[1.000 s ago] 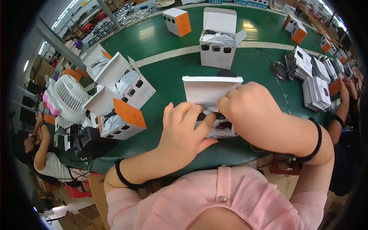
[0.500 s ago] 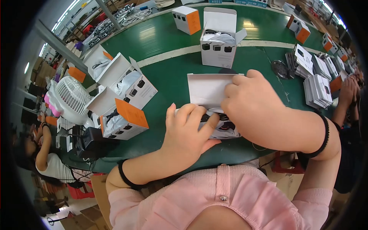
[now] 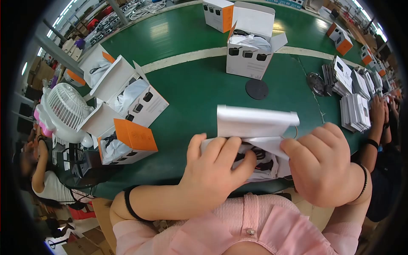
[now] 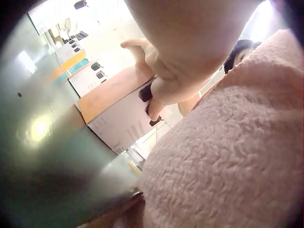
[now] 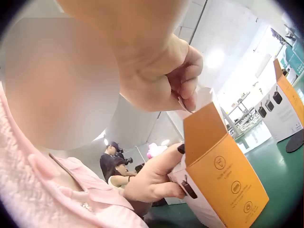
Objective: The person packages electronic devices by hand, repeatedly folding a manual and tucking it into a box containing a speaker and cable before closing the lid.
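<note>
A white and orange box (image 3: 284, 169) stands before me with its lid (image 3: 255, 122) raised. Black cables (image 3: 260, 154) and white wrapping show inside it. My left hand (image 3: 212, 170) grips the box's left side, thumb on the printed near face (image 4: 126, 114) and fingers reaching over the top edge. At the opening's right, my right hand (image 3: 325, 165) pinches a thin white piece between thumb and fingertips; I cannot tell whether it is wrapping or a flap. In the right wrist view the box's orange side (image 5: 232, 185) has its end flap (image 5: 202, 128) upright below those fingertips.
Open filled boxes (image 3: 138, 102) stand at the left beside a white fan (image 3: 68, 108). Another open box (image 3: 248, 55) is ahead, with a black disc (image 3: 256, 89) in front. Stacks of white packs (image 3: 355, 112) and a coiled black cable (image 3: 316, 83) lie right. Other people work at both sides.
My right hand has left the lid's edge and come right and toward me, drawing a white piece at the opening. The left hand keeps its grip. The black disc shows more fully.
</note>
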{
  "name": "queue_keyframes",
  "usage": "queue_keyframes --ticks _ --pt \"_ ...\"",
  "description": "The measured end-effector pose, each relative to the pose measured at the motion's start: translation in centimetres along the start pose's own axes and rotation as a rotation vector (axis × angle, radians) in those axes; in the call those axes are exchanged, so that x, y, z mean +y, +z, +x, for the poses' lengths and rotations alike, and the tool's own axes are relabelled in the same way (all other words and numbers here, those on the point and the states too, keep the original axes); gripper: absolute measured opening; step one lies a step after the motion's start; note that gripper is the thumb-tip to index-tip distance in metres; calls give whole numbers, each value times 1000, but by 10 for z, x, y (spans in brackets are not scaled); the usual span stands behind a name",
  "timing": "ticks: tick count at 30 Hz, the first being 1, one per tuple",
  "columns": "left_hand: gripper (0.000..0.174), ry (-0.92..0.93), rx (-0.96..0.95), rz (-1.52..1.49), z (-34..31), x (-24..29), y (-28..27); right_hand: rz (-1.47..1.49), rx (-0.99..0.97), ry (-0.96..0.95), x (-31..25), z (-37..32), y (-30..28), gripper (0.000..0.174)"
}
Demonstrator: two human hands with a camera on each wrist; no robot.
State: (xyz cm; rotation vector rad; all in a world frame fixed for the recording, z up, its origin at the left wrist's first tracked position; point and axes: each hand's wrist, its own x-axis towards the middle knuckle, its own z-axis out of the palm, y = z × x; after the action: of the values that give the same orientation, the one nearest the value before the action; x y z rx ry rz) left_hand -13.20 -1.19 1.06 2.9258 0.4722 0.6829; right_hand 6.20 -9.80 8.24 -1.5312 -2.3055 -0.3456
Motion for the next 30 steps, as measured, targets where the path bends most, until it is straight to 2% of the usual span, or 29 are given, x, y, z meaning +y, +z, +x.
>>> queue_keyframes --ticks 1,3,7,9,12,14,21,23,24,25,27,28,30 --pt "44 -2 -4 -5 0 0 3 -36 56 -24 0 -2 3 31" --pt "36 30 82 33 -2 1 9 -33 32 -35 1 -6 5 35" --pt "29 31 74 22 4 2 9 23 84 -36 5 -9 10 35" --pt "16 -4 160 46 3 6 12 28 76 -33 6 -9 7 36" --pt "13 -69 221 54 3 11 18 51 105 5 -2 -10 2 33" --pt "12 -92 214 43 3 12 19 41 23 96 -9 -7 -3 44" --pt "13 -93 210 -16 6 15 16 -90 -54 -45 -16 -7 0 42" --pt "12 -128 199 -35 7 17 17 -56 -187 7 -26 -5 0 43" --pt "12 -162 185 -50 7 17 17 -120 -117 -26 -24 -2 11 19" --pt "12 -160 185 -55 7 16 18 -122 -120 -23 -18 1 20 19" --pt "11 -76 225 -17 6 12 20 8 -318 -8 -7 6 33 25" --pt "10 -51 219 -9 5 12 19 -30 -367 18 -9 11 27 16" --pt "11 -42 207 5 6 10 17 -56 -400 15 -10 14 30 14"
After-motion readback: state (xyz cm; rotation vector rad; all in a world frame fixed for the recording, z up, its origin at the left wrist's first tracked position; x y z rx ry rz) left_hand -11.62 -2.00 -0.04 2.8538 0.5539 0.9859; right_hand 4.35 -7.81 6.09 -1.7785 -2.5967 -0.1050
